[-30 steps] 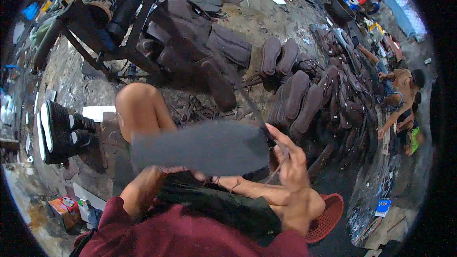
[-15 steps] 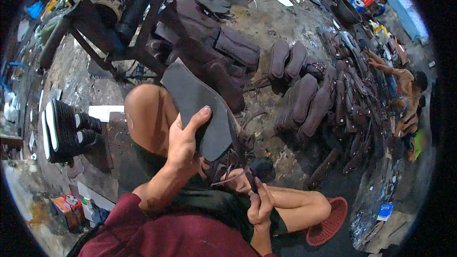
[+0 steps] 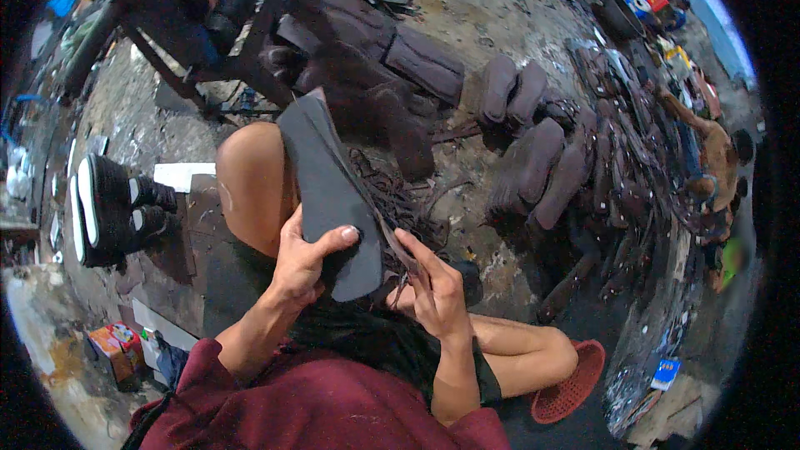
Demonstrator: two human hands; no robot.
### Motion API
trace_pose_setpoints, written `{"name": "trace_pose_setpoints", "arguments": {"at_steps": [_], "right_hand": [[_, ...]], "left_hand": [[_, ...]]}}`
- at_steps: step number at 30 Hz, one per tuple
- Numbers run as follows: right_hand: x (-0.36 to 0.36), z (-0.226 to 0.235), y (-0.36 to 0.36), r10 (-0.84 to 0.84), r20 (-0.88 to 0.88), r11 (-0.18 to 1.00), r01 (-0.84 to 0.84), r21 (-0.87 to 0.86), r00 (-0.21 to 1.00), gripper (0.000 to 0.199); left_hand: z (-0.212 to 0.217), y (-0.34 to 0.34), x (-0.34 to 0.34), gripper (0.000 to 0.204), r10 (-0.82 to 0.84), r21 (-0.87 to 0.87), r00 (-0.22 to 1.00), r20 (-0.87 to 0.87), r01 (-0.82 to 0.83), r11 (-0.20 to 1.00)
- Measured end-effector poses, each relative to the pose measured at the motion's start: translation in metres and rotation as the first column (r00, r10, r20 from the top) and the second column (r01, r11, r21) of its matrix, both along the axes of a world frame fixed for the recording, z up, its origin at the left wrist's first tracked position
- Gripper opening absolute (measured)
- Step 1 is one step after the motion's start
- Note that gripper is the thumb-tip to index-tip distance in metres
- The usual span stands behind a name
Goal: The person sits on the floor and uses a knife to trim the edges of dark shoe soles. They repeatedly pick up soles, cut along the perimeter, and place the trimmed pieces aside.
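Note:
My left hand [image 3: 304,258] grips the near end of a dark grey shoe-sole-shaped sheet [image 3: 321,179], which stands on end and leans away over my bare left knee [image 3: 250,179]. At the sheet's right edge my right hand [image 3: 433,287] holds a thin blade or strip, too small to make out, with its fingers closed around it. A thin trimmed sliver hangs off that right edge. Dark offcut strips [image 3: 392,200] lie on the ground just beyond the hands.
Rows of stacked dark soles [image 3: 533,158] cover the ground ahead and to the right. A pair of black and white sandals [image 3: 108,208] sits at left beside a dark wooden block [image 3: 192,233]. A red basket [image 3: 575,383] lies by my right leg. Another person [image 3: 717,150] sits far right.
The sole sheet went from lying flat across both hands to standing on end in my left hand. My right hand moved up to the sheet's right edge.

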State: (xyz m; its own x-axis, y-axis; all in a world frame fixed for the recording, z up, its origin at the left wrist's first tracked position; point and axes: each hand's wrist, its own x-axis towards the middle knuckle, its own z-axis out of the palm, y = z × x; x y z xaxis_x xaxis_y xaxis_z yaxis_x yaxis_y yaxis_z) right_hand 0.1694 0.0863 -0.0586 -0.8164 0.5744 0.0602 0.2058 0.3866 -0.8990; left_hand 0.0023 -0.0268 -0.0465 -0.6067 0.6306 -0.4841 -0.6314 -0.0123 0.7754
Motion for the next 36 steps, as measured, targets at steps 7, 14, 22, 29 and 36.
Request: {"name": "trace_pose_setpoints", "arguments": {"at_steps": [7, 14, 22, 29, 36], "right_hand": [[-0.069, -0.021, 0.009, 0.093, -0.175, 0.996, -0.094, 0.002, 0.980, 0.041], [-0.133, -0.022, 0.023, 0.003, -0.230, 1.000, 0.001, 0.017, 0.973, 0.037], [-0.041, 0.012, -0.012, 0.003, -0.073, 0.991, -0.013, -0.136, 0.997, 0.039], [0.055, -0.067, -0.047, -0.137, -0.160, 0.964, 0.169, 0.207, 0.978, 0.039], [0.103, -0.052, -0.059, -0.210, -0.090, 0.955, 0.224, 0.196, 0.974, 0.039]], "left_hand": [[-0.006, -0.021, -0.012, 0.064, -0.094, 0.020, 0.995, -0.042, 0.095, 0.995], [-0.006, -0.019, -0.004, 0.065, -0.132, 0.036, 0.989, -0.068, 0.134, 0.990], [0.012, -0.003, -0.022, 0.025, 0.023, 0.151, 0.994, -0.110, -0.006, 0.989], [0.014, -0.018, -0.021, 0.018, -0.256, 0.172, 0.962, 0.098, 0.237, 0.956], [0.030, -0.011, -0.004, 0.025, -0.357, 0.094, 0.934, -0.012, 0.356, 0.930]]}}
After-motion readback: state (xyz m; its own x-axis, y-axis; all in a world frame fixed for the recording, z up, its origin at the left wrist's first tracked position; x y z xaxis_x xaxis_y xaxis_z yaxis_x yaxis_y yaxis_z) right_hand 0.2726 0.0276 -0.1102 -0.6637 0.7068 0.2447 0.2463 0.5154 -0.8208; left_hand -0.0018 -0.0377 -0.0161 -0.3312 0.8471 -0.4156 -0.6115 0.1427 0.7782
